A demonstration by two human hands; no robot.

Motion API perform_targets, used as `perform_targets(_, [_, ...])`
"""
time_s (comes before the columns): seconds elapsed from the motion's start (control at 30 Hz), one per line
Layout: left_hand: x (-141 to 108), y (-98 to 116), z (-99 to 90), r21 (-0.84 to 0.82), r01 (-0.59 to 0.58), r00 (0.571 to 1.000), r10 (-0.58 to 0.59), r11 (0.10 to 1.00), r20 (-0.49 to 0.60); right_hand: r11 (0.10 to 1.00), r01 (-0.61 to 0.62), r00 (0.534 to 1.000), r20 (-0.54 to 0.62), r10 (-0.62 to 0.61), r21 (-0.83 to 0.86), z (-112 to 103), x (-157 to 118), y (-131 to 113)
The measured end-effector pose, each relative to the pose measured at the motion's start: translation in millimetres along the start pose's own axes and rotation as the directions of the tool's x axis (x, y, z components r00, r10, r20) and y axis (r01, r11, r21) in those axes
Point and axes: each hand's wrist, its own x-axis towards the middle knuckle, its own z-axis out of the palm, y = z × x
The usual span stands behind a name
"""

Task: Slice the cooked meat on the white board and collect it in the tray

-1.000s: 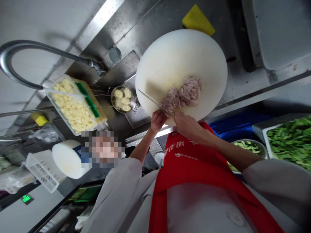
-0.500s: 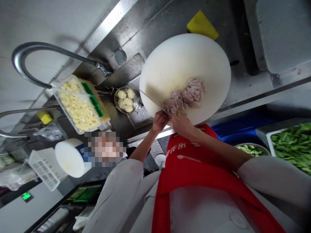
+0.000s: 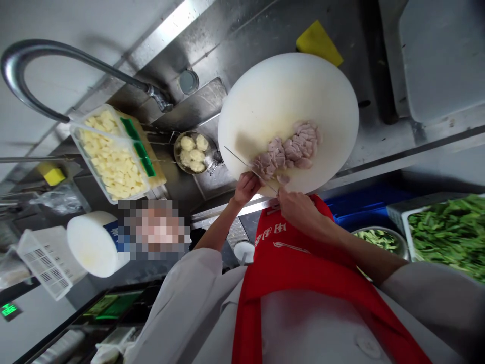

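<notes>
My right hand [image 3: 297,206] is closed round the handle end of a kitchen knife [image 3: 238,156], whose thin blade slants up and left over the near part of a round white cutting board [image 3: 288,86]. On the blade's left side, my left hand [image 3: 247,187] has its fingers curled down at the board's near edge, holding meat that they mostly hide. Sliced pale pink meat [image 3: 299,145] lies overlapping in a row right of the blade. One loose slice [image 3: 283,179] rests apart, close to my right hand.
Left of the board stand a strainer of peeled pale pieces [image 3: 194,153] and a clear tub of pale chunks [image 3: 115,162], under a faucet [image 3: 87,60]. A yellow sponge [image 3: 320,43] lies behind the board. Leafy greens [image 3: 450,232] fill a crate at right. Another person [image 3: 159,230] is at left.
My right hand has drawn the knife back, down and to the right. The loose slice now shows more clearly beside the blade. My left hand stays nearly in place; the view has shifted slightly.
</notes>
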Motion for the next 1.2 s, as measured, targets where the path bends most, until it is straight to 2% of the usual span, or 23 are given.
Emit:
perform_targets(0.1, [-1.0,-1.2,0.3,-0.018,0.014,1.0,-0.014,1.0,0.015,0.999,-0.031,0.998,0.054,0.033,-0.033,10.0,-21.5,6.2])
perform_targets(0.2, [-0.3,-0.2,1.3,0.035,0.041,0.999,-0.042,0.999,0.025,0.999,-0.044,0.997,0.069,0.045,-0.024,15.3,-19.9,5.9])
perform_targets(0.43, [0.8,7.4,-7.2,-0.011,0.1,0.995,-0.1,0.995,-0.013,0.992,0.059,0.991,-0.13,-0.044,0.114,2.6,52.2,-21.1])
perform_targets(0.53, [0.3,5.2,-10.6,-0.011,0.081,0.997,-0.081,0.997,-0.014,0.992,0.068,0.988,-0.148,-0.051,0.109,-3.7,62.4,-18.2])
perform_targets(0.67, [1.1,0.0,-6.4,0.011,-0.026,0.999,0.027,1.0,-0.032,0.996,0.054,0.99,-0.137,-0.043,0.078,-8.8,46.6,-10.2])
perform_targets(0.73, [1.3,-0.7,-4.0,0.016,-0.021,1.0,0.021,1.0,-0.023,0.999,0.017,0.993,-0.115,-0.013,0.035,-9.2,30.4,-9.0])
perform_targets(0.9, [0.1,-0.7,-2.9,0.03,0.013,1.0,-0.013,0.999,0.024,0.996,-0.043,0.998,0.041,0.046,-0.072,0.5,-14.2,-4.5])
perform_targets(1.0, [-1.2,-1.7,-2.0,0.021,0.007,1.0,-0.008,1.0,0.027,0.995,-0.056,0.996,0.064,0.062,-0.088,8.2,-24.2,-0.9])
perform_targets(1.07, [-2.1,-1.8,-0.8,0.016,0.018,1.0,-0.018,1.0,0.022,0.996,-0.06,0.996,0.057,0.064,-0.071,9.3,-15.2,-3.6])
perform_targets(1.2, [-3.4,0.3,0.3,-0.023,0.039,0.999,-0.039,0.999,-0.002,1.0,0.007,1.0,-0.017,-0.007,-0.005,-2.1,30.7,-20.7])
